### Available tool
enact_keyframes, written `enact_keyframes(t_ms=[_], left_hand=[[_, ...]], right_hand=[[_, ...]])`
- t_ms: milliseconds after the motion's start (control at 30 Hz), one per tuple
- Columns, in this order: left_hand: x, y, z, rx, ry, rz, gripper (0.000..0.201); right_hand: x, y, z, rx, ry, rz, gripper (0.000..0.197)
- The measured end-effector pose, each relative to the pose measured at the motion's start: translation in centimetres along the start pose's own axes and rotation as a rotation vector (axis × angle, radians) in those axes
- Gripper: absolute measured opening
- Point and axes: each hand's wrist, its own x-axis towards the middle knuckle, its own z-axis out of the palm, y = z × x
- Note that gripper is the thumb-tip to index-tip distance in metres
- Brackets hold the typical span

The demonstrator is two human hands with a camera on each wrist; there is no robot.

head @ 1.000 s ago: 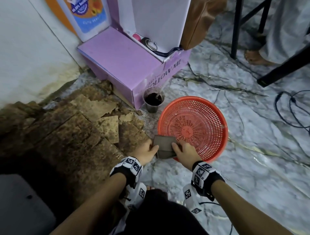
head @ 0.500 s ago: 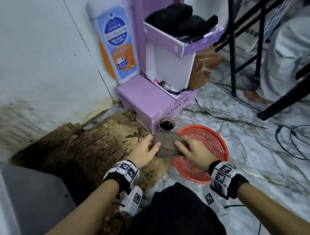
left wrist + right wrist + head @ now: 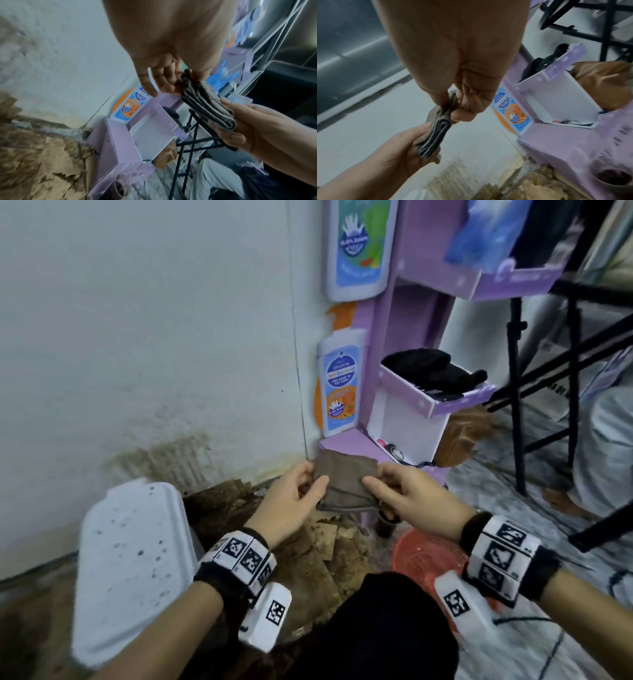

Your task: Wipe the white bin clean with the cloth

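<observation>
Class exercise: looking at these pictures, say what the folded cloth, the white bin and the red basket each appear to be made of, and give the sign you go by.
Folded cloth: woven or knitted fabric, grey-brown and matt; ribbed layers show along its folded edge.
White bin: probably moulded plastic, smooth and slightly glossy, with rounded corners and dark specks of dirt.
Red basket: most likely plastic, with a perforated mesh wall and an even orange-red colour.

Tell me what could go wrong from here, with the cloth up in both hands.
1. The speckled white bin lid sits low at the left; the folded brown cloth, pinched between left hand and right hand, is still clear of it.
2. Lowering it may brush the crumbling brown cardboard and pick up grit.
</observation>
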Motion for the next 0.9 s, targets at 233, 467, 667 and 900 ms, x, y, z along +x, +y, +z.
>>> enact_keyframes(t_ms=[233,467,667,900], left_hand=[[-8.7,1.9,-9.0,0.024,0.222,-0.039,0.031],[-16.5,-0.7,-15.4,0.118,0.431,-0.168,0.029],[-20.2,-5.5,-17.6,0.126,0.5,-0.268,0.014],[-21.0,-9.8,-17.7,0.233,0.523,-0.34,0.014]], right_hand=[[2.2,-10.1,5.4,-0.036,-0.14,-0.134,0.04],[3.4,-16.3,14.2,-0.036,-0.245,-0.195,0.036],[3.0,-17.1,21.0,-0.018,-0.316,-0.118,0.036],[3.3,-16.0,25.2,-0.059,-0.312,-0.001,0.039]])
